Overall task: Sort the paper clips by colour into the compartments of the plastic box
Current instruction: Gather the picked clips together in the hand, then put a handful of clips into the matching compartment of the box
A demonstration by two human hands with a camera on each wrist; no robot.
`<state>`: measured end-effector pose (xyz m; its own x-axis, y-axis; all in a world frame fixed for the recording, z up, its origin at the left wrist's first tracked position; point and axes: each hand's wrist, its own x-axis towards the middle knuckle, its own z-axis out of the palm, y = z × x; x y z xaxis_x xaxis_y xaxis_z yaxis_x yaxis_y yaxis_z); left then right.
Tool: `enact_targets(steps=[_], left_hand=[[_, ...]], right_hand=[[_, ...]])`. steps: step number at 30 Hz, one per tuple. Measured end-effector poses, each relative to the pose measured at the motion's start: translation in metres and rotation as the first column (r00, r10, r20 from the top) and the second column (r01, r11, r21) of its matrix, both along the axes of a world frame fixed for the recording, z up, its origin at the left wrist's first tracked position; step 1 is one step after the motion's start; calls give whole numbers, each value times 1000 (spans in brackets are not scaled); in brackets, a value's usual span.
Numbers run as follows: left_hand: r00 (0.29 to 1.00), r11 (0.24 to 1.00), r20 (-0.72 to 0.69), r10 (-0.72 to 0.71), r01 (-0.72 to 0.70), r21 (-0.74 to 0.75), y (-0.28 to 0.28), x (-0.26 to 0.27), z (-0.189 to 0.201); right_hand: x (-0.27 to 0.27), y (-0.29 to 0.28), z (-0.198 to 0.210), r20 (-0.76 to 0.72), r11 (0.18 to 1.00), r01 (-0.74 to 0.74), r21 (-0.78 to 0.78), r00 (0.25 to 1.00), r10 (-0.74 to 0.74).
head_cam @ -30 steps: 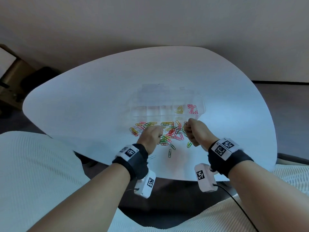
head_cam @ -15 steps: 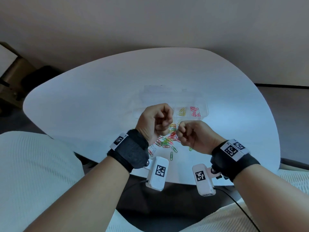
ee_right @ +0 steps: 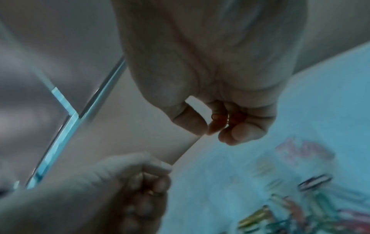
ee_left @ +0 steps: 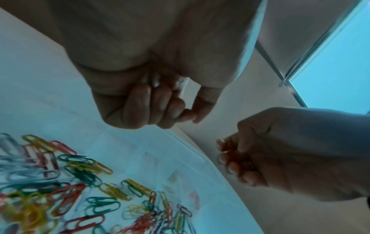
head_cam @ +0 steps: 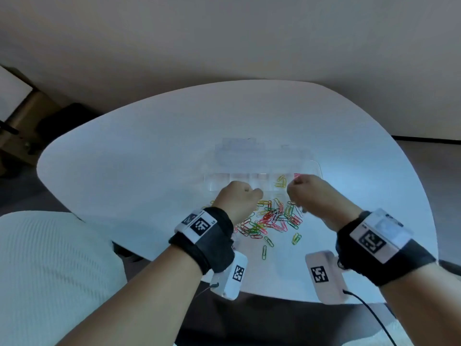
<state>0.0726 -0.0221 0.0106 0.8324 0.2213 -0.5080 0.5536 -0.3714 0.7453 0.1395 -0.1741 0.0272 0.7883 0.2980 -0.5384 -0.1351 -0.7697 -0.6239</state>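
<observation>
Red clips [ee_right: 228, 118] clutched in right hand [head_cam: 314, 196], now above box [head_cam: 315, 168]; left hand [head_cam: 237, 199] fisted, contents unclear.

We see a loose heap of paper clips [head_cam: 272, 218] in red, yellow, green, pink and pale tones, lying flat and tangled on the table [head_cam: 149, 158], with a few green and yellow strays nearer us. Just beyond the heap lies the clear plastic box [head_cam: 262, 176], open, its compartments in a row. Yellow clips [head_cam: 281, 182] lie in one compartment towards the right; pink clips [head_cam: 296, 175] show in the next one right.
</observation>
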Motion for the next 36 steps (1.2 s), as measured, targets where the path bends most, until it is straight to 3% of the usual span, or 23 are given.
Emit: enact_targets(steps=[2, 4, 7, 12, 17, 19, 23, 27, 29, 31, 33, 36], left_hand=[[999, 996, 5, 47, -46, -73, 2, 11, 3], [990, 976, -2, 142, -140, -168, 4, 19, 5], [957, 928, -21, 288, -285, -240, 7, 28, 3], [893, 790, -109, 437, -439, -428, 8, 41, -5], [864, 676, -181, 470, -484, -556, 1, 55, -6], [880, 672, -194, 433, -459, -581, -1, 57, -6], [935, 742, -180, 306, -353, -569, -2, 52, -2], [965, 881, -5, 261, -240, -407, 2, 39, 13], [977, 963, 125, 175, -143, -230, 7, 25, 21], [981, 999, 194, 30, -27, -16, 15, 7, 25], [983, 977, 133, -127, 100, 190, 23, -13, 23], [955, 873, -64, -289, 290, 392, 34, -36, 6]], right_hand=[[12, 13, 2, -132, 950, 238, 202, 968, -214], [19, 27, 0, -276, 842, 431, 325, 895, -351], [22, 41, -4, -420, 739, 550, 389, 820, -389], [19, 41, -12, -570, 699, 624, 348, 733, -371], [5, 19, 0, -511, 664, 581, 471, 793, -332], [-4, 6, 2, -465, 679, 549, 488, 822, -329], [-23, -15, 0, -381, 748, 481, 457, 866, -323], [-37, -21, -19, -142, 891, 300, 342, 953, -267], [-43, -21, -27, 48, 972, 90, 216, 993, -103], [-49, -16, -32, 165, 992, -94, 79, 983, 80], [-54, -9, -38, 209, 982, -187, -3, 961, 183], [-62, 2, -52, 201, 943, -313, -109, 922, 330]])
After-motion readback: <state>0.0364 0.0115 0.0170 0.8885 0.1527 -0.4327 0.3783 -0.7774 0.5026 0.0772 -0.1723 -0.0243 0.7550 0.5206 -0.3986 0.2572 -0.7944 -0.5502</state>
